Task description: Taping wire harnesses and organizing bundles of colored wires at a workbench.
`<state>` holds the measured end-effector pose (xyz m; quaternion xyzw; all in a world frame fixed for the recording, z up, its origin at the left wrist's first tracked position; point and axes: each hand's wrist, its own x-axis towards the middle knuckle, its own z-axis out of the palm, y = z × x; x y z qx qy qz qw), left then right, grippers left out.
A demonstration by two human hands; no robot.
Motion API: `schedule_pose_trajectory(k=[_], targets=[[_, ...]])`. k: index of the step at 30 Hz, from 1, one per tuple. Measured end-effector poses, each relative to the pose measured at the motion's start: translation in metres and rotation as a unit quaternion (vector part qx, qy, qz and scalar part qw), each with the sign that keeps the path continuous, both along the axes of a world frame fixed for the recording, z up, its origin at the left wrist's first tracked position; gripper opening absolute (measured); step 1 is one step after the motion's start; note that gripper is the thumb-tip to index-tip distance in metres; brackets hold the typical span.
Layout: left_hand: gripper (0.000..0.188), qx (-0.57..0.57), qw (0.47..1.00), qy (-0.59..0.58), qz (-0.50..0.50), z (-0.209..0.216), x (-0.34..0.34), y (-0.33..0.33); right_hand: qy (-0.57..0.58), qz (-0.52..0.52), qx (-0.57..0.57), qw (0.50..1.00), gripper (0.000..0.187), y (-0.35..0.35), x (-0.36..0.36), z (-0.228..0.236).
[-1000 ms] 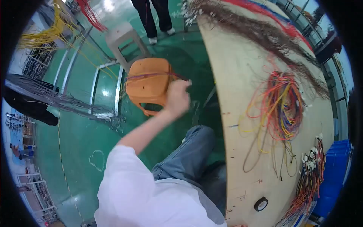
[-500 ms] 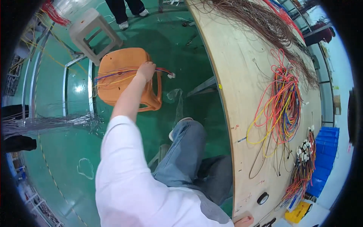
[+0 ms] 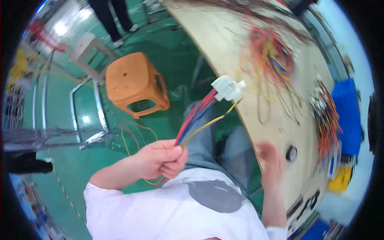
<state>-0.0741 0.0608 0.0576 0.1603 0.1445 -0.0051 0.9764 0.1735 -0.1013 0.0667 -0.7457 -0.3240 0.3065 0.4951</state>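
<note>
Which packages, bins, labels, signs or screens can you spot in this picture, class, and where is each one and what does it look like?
Blue bin: right of the wooden workbench, boxy, solid blue.
Yellow container: just below the blue bin, small, blurred.
Labels, signs, screens: none that can be made out.

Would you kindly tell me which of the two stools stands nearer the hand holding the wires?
The orange stool; the pale grey stool stands farther behind it.

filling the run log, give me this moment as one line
left hand: grips wire bundle | white connector: raised at bundle end | right hand: blurred, by board edge
</note>
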Motion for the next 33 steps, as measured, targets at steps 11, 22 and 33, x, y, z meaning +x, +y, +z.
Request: schedule_pose_trajectory(k=[11, 22, 33], targets=[[0.023, 0.200, 0.976, -0.054, -0.073, 0.039, 0.085, -0.089, 0.362, 0.059, 0.223, 0.903, 0.025, -0.027, -0.010, 0.052], [0.020, 0.220, 0.974, -0.047, -0.037, 0.025, 0.107, -0.098, 0.112, -0.006, 0.258, 0.960, 0.023, -0.041, 0.015, 0.068], [0.013, 0.396, 0.918, 0.035, 0.022, 0.016, 0.125, -0.087, -0.346, -0.019, 0.155, 0.925, 0.033, -0.009, 0.031, 0.051]])
